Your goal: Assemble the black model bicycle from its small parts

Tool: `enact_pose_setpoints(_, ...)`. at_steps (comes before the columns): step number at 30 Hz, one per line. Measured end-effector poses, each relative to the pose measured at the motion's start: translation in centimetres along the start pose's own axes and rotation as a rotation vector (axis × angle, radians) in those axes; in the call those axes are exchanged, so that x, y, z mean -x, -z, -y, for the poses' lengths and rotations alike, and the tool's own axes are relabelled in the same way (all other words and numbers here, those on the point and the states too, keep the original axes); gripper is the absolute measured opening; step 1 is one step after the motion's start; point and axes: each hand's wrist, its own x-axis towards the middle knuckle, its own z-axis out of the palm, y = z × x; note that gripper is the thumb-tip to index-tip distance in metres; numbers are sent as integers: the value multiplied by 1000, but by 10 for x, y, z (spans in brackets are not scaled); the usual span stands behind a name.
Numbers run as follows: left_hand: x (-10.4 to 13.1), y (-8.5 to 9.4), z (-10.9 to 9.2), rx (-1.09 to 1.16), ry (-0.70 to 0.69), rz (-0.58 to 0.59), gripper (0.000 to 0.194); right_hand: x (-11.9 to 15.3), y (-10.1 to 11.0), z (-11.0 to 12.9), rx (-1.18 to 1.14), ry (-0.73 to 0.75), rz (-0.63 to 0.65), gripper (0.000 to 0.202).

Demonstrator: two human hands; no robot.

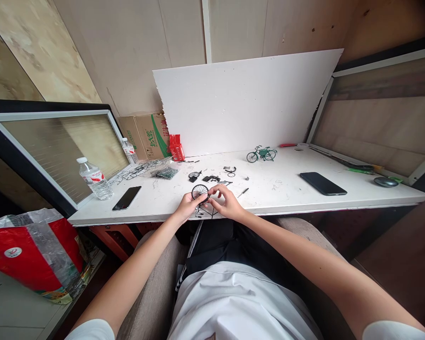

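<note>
Step in hand: we appear to be working a small part at the black, thin-spoked round wheel (pixel 199 190).
Wheel: between our hands, by the near edge of the white tabletop (pixel 272 196).
Left hand (pixel 187 206): grasping the wheel.
Right hand (pixel 226 202): fingertips bent in at the wheel's right side; whether they grip anything, we cannot tell.
Next move: probably calls for us to steady the wheel and align finely.
Counts: one green bicycle model (pixel 264 154), two clear red-labelled plastic bottles (pixel 95 179), two flat black phones (pixel 323 183); the loose black parts (pixel 210 179) we cannot count.
</note>
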Motion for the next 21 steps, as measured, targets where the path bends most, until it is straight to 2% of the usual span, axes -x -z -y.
enact_pose_setpoints(21, 1, -3, -3, -25, -24, -12, 43, 2, -1, 0, 20, -26, -21, 15)
